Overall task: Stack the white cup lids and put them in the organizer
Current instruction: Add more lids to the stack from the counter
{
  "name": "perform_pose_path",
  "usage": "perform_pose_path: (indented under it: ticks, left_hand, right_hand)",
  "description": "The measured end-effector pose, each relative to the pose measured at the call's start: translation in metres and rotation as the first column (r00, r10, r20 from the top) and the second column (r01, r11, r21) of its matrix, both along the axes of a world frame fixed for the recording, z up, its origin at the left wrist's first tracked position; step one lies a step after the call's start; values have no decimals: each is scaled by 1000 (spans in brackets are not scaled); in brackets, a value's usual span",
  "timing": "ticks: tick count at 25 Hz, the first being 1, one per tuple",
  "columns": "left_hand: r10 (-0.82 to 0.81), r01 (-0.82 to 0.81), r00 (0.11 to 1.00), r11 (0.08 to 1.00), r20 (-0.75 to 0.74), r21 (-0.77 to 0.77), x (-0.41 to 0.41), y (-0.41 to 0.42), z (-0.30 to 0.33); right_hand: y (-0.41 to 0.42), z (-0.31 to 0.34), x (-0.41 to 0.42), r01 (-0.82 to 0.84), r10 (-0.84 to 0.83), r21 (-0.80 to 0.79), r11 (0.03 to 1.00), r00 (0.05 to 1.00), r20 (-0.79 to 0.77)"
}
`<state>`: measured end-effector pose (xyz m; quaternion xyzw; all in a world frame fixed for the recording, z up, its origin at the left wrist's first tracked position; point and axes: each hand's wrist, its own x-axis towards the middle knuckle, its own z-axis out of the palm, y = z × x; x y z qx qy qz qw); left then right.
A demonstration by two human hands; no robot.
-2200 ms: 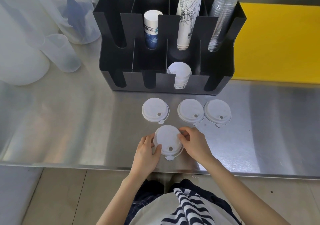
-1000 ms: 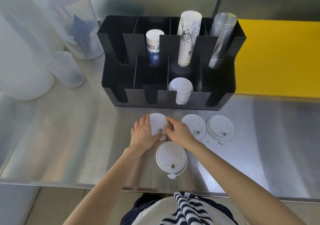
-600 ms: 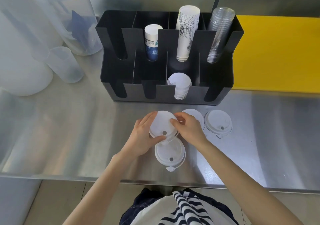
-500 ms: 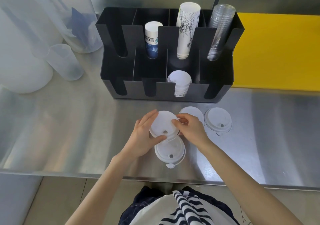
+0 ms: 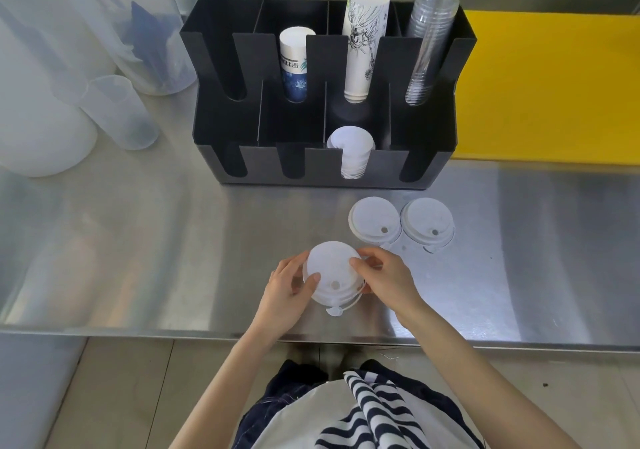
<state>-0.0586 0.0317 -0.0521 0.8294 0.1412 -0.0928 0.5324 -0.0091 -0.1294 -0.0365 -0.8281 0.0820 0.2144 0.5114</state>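
White lid (image 5: 331, 270) between both hands — cup print illegible.

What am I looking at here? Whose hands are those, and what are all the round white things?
A camera on a person's head looks down at a shiny metal counter. The left hand and right hand press one white cup lid onto another lying under it, making a stack. Two more lids wait nearby: the middle lid and the right lid. Behind them stands a black organizer holding a stack of lids, paper cups and clear plastic cups.
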Motion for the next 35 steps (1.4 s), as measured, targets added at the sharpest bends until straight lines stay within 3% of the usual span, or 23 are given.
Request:
perform_pose_path:
  ticks: [7,16,21,26,29,32,35]
  left_hand:
    - [98,-99,995,990,15,104,-5,-13,-9]
    - [38,-35,999,977,-9,210,0,-16,-11]
    - [-48,52,999,951,-22,304,11,-10,-9]
    - [-172,148,985,861,3,487,31,-15,2]
    - [-288,242,958,800,-4,549,55,-27,8]
    - [-393,345,918,736,-48,582,82,-39,9]
    - [-451,417,887,696,-96,584,105,-51,7]
  right_hand:
    - [-2,-10,-8,-50,55,-87,995,997,56]
    - [-3,-17,-7,-48,60,-119,992,993,97]
    - [-3,-16,-4,-71,96,-155,985,983,156]
    - [-16,-9,9,48,18,-200,979,947,320]
    - [-30,-7,25,42,108,-351,935,912,397]
    - [-38,-11,43,-87,296,-537,839,902,315]
    - [-39,-12,55,-155,353,-581,799,903,244]
